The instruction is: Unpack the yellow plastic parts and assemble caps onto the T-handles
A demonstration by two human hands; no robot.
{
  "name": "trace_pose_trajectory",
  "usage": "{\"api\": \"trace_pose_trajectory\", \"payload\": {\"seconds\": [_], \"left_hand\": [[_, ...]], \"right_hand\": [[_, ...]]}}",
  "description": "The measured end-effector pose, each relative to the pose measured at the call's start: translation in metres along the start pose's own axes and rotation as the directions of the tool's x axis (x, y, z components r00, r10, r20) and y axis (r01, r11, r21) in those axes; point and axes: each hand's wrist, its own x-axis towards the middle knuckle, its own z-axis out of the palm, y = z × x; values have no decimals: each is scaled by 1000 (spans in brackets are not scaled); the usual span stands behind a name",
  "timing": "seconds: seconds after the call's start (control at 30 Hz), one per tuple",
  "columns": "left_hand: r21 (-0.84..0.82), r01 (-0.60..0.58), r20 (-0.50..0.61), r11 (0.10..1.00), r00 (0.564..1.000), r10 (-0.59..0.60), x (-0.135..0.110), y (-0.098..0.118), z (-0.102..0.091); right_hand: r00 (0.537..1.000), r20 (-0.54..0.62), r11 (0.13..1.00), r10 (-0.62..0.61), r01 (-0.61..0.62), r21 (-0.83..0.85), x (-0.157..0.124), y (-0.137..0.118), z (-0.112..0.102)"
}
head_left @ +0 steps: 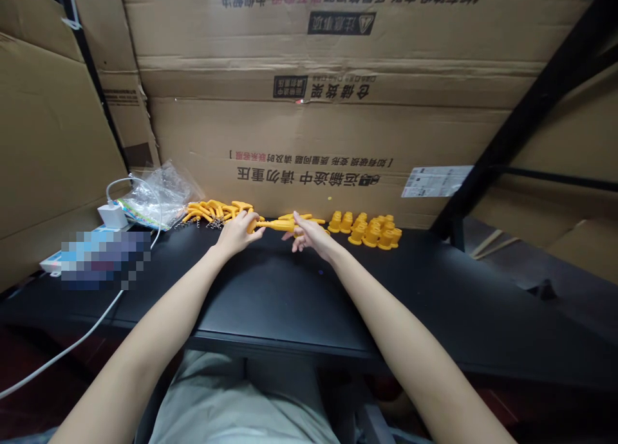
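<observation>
Near the back of the black table, my left hand [237, 233] is closed around the left end of a yellow plastic tapered rod [277, 225]. The rod lies level, thin toward the left and thicker toward the right. At its thicker end is my right hand [313, 237], thumb side above and curled fingers below, gripping it loosely; the palm hides that end. Behind the right hand lie more long yellow parts [309, 217]. Just beyond my left hand is a pile of yellow hook-shaped parts [212, 209] with small metal chains [215, 224].
Several yellow flanged cylinders [371, 231] stand right of my hands. At left are a clear plastic bag [161, 190], a white charger [112, 215], a power strip [51, 262], a blurred-out item [106, 257] and a white cable [96, 325]. A cardboard wall [313, 129] rises behind the black table [270, 302].
</observation>
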Motion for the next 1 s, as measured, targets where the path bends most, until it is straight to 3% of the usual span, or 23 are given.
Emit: {"api": "trace_pose_trajectory", "payload": {"seconds": [0.13,0.37,0.47,0.53,0.6,0.67,0.73,0.77,0.87,1.0], "left_hand": [[-5,6,-1,1000,1000,-6,0,-1,0],[-21,42,33,999,999,-42,0,2,-2],[-72,75,43,995,996,-72,-1,2,-2],[-95,83,51,992,996,-79,-1,0,0],[-98,65,66,993,996,-59,-2,-3,3],[-88,39,80,995,996,-32,-2,-5,6],[-74,17,88,997,996,-11,-3,-7,8],[-68,9,93,998,996,-2,-3,-7,9],[-56,-8,117,998,993,14,-4,-6,10],[-54,-10,149,998,989,18,-4,-5,11]], "right_hand": [[997,37,994,-72,69,80,0,1,-4],[999,12,979,-37,34,201,4,5,-1],[995,-82,942,-56,80,325,12,9,-6],[966,-234,925,-113,188,330,21,16,-14],[872,-427,919,-240,346,190,29,26,-26],[730,-534,887,-427,453,-90,35,38,-36],[626,-496,799,-602,463,-384,38,48,-43],[600,-441,737,-668,451,-504,39,52,-44],[596,-237,541,-767,403,-738,41,60,-37],[728,32,292,-685,314,-904,43,61,-16]]}}
